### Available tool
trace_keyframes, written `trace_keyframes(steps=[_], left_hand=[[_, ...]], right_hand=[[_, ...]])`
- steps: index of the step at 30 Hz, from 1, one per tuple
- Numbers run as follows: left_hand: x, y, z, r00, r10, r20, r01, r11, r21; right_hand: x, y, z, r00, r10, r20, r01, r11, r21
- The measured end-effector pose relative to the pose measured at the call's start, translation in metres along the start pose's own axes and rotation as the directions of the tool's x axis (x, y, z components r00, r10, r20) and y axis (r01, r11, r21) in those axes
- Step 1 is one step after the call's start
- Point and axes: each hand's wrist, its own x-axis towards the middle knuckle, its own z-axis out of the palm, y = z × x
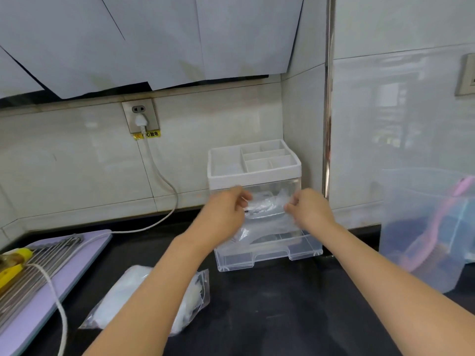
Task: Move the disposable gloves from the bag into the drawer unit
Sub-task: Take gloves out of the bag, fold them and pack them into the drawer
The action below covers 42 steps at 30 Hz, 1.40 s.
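Gloves (264,205), a crumpled clear bundle, hang between my two hands: my left hand (226,209) and right hand (308,209) each pinch an edge with curled fingers. I hold them in front of the drawer unit (257,176), over its pulled-out lower drawer (270,253), where loose film trails down. The unit's white top tray is split into compartments. The clear bag (144,296) lies on the near counter (257,317), partly under my left forearm, with whitish gloves inside. At far right a translucent bin (421,227) holds blurred pink and blue things. A yellow sticker (151,134) under the wall socket reads 心触电.
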Motion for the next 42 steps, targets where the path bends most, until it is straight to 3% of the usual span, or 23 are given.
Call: trace_keyframes(steps=[2, 4, 10, 14, 16, 18, 20, 23, 27, 30, 35, 42], left_hand=[[0.007, 0.003, 0.019, 0.953, -0.09, 0.291, 0.068, 0.994, 0.086], [0.016, 0.006, 0.033, 0.875, -0.187, 0.447, 0.119, 0.977, 0.177], [0.031, 0.015, 0.045, 0.761, -0.25, 0.599, -0.006, 0.92, 0.392], [0.036, 0.011, 0.053, 0.746, -0.26, 0.613, -0.007, 0.918, 0.397], [0.039, 0.008, 0.056, 0.776, -0.262, 0.574, 0.04, 0.928, 0.369], [0.04, 0.006, 0.057, 0.812, -0.285, 0.51, 0.123, 0.937, 0.326], [0.038, 0.004, 0.057, 0.828, -0.31, 0.468, 0.179, 0.936, 0.305], [0.036, -0.002, 0.057, 0.832, -0.319, 0.454, 0.189, 0.932, 0.309], [0.034, -0.009, 0.049, 0.762, -0.351, 0.543, 0.082, 0.885, 0.457], [0.037, -0.009, 0.042, 0.744, -0.404, 0.533, 0.051, 0.828, 0.558], [0.045, -0.007, 0.044, 0.714, -0.448, 0.538, 0.076, 0.813, 0.577], [0.045, -0.006, 0.043, 0.742, -0.434, 0.511, 0.083, 0.816, 0.572]], right_hand=[[0.0, 0.0, 0.004, 1.0, 0.006, 0.014, -0.005, 0.997, -0.083], [0.001, -0.001, 0.006, 1.0, 0.006, 0.016, -0.003, 0.984, -0.181], [0.006, -0.01, -0.008, 0.989, 0.031, 0.145, 0.022, 0.937, -0.35], [0.008, -0.018, -0.021, 0.996, -0.089, 0.009, 0.087, 0.94, -0.331], [0.006, -0.026, -0.014, 0.977, -0.088, 0.193, 0.134, 0.962, -0.239], [0.002, -0.034, -0.002, 0.911, -0.069, 0.406, 0.157, 0.97, -0.187], [0.0, -0.039, 0.005, 0.839, -0.042, 0.542, 0.22, 0.938, -0.267], [-0.003, -0.041, 0.01, 0.768, 0.022, 0.64, 0.321, 0.851, -0.415], [-0.002, -0.037, 0.012, 0.688, 0.102, 0.718, 0.372, 0.8, -0.47], [0.006, -0.035, 0.015, 0.682, 0.13, 0.72, 0.386, 0.772, -0.505], [0.021, -0.033, 0.019, 0.706, 0.147, 0.693, 0.36, 0.768, -0.53], [0.021, -0.033, 0.017, 0.728, 0.123, 0.675, 0.319, 0.81, -0.491]])
